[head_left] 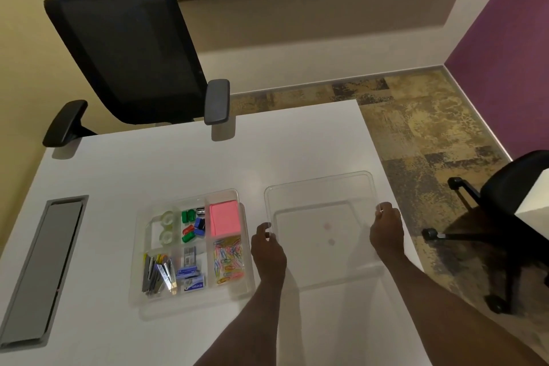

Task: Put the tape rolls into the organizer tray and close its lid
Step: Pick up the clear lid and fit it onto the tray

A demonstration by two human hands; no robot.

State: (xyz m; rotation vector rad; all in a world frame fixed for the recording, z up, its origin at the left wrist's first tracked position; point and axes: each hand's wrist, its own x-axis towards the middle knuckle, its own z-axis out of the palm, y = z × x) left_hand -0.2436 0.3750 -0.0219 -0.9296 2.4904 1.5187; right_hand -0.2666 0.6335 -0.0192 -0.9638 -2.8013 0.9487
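A clear organizer tray [248,249] sits uncovered on the white table, left of centre. Two clear tape rolls [167,227] lie in its far-left compartment. Its other compartments hold coloured clips, a pink note pad, paper clips and staple boxes. To the right of the tray is the clear lid [322,187]. My left hand [267,249] grips the lid's left edge and my right hand [386,232] grips its right edge. I cannot tell whether the lid is resting on the table or slightly lifted.
A grey cable hatch [44,270] is set into the table at the left. A black mesh chair [130,50] stands at the far edge. The table's right edge runs close beside the lid, with another black chair [511,217] beyond it.
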